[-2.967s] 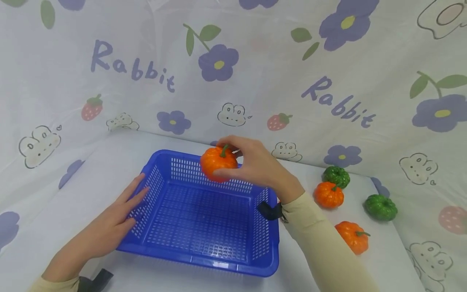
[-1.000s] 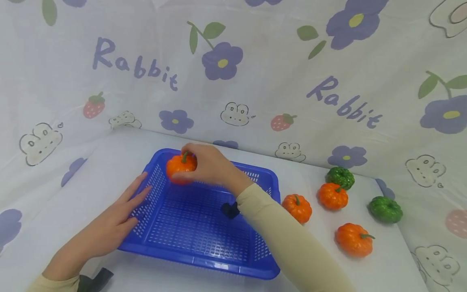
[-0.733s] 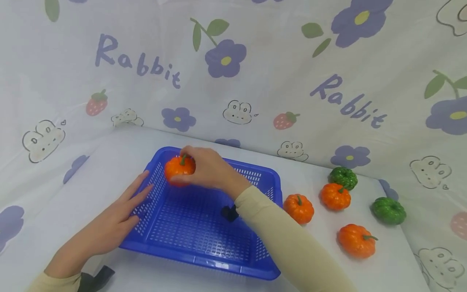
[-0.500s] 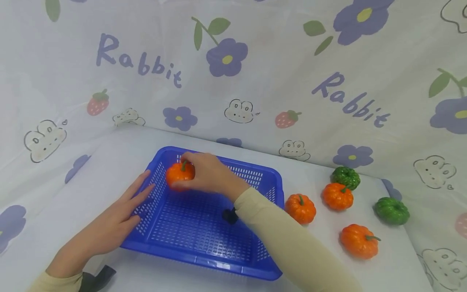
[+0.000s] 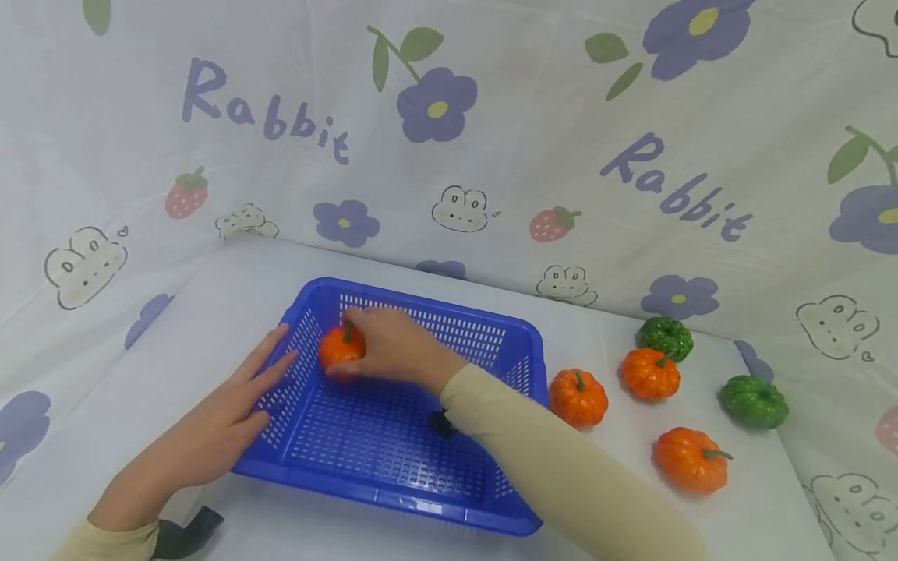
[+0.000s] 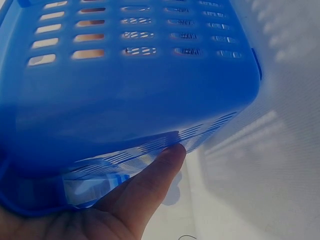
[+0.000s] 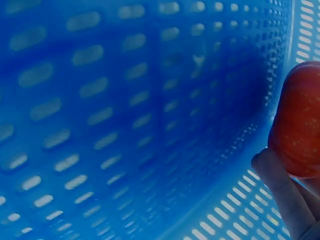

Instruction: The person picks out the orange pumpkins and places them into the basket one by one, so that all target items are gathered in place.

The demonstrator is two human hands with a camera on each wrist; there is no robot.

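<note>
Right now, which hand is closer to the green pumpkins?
Right. The right hand is inside the basket, holding an orange pumpkin. The left hand rests on the basket's far side, farther from the green pumpkins.

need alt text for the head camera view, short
A right hand holds an orange toy pumpkin inside a blue plastic basket, while the left hand rests flat against its outer wall. Five more pumpkins, three orange and two green, sit on the white table to the right.
</note>
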